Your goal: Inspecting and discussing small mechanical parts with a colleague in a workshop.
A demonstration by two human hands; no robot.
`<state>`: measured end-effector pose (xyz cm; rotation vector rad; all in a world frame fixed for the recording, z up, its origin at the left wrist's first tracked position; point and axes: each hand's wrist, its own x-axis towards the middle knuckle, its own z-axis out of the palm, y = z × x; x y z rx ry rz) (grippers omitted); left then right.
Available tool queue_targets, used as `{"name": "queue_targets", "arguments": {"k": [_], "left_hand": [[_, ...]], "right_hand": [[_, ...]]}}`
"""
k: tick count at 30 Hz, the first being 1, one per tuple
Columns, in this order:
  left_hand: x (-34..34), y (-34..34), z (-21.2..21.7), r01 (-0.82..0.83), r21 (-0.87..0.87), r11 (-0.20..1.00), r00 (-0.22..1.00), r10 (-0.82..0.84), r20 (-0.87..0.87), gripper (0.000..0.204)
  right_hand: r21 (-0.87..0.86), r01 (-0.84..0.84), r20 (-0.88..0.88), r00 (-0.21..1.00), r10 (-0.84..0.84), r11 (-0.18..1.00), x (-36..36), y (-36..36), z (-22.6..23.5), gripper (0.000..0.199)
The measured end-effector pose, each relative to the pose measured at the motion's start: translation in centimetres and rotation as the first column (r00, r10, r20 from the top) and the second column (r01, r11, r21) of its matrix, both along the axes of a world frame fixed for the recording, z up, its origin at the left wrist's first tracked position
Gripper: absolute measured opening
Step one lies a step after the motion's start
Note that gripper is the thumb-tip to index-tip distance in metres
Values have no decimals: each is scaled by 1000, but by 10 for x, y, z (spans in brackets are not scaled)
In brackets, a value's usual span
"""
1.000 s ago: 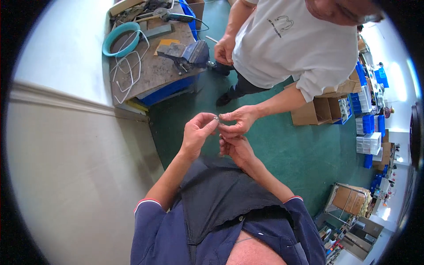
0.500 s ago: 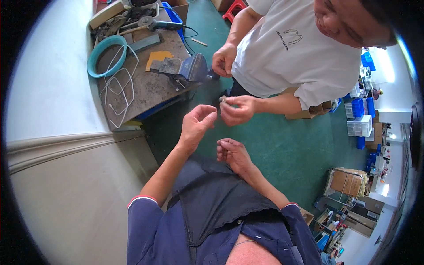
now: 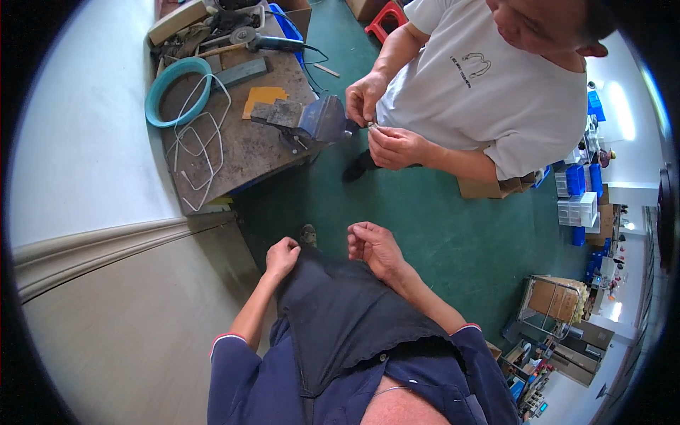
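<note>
My left hand [image 3: 281,258] is closed, fingertips together, right beside the edge of my dark apron [image 3: 333,312]. Whether it grips the cloth or something small does not show. Over the apron's far right edge, my right hand [image 3: 377,251] is half curled with the thumb against the fingers. What it holds, if anything, is hidden. Across from me a co-worker in a white T-shirt [image 3: 489,92] pinches a small light-coloured piece [image 3: 371,125] between both hands, too small to name.
A workbench [image 3: 248,159] at the far left bears a bench vise [image 3: 319,119], a teal ring [image 3: 150,99], a white cord [image 3: 205,150], yellow paper [image 3: 261,99] and an angle grinder [image 3: 273,42]. A red stool [image 3: 386,20] and cardboard boxes [image 3: 489,187] stand behind the co-worker.
My left hand has drawn back from the co-worker's hand to the apron's left side. The co-worker has brought both hands together on the small piece. My right hand has hardly moved.
</note>
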<state>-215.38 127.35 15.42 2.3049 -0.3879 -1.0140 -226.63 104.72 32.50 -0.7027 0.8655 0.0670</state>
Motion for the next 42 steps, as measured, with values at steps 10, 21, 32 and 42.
{"name": "queue_targets", "arguments": {"k": [10,21,32,42], "left_hand": [[5,66,-65,-127,96,987,992,127,0,24],[17,51,-82,-165,87,982,986,167,-19,24],[11,72,-123,-318,180,931,944,328,-27,23],[2,65,-109,-387,189,903,906,410,-103,22]], "right_hand": [[2,-32,-37,999,32,999,12,-1,1,16],[40,-5,-56,998,7,999,13,-10,-4,14],[76,-22,36,999,20,997,23,-65,-7,16],[65,-94,43,995,91,993,50,-92,-8,15]]}}
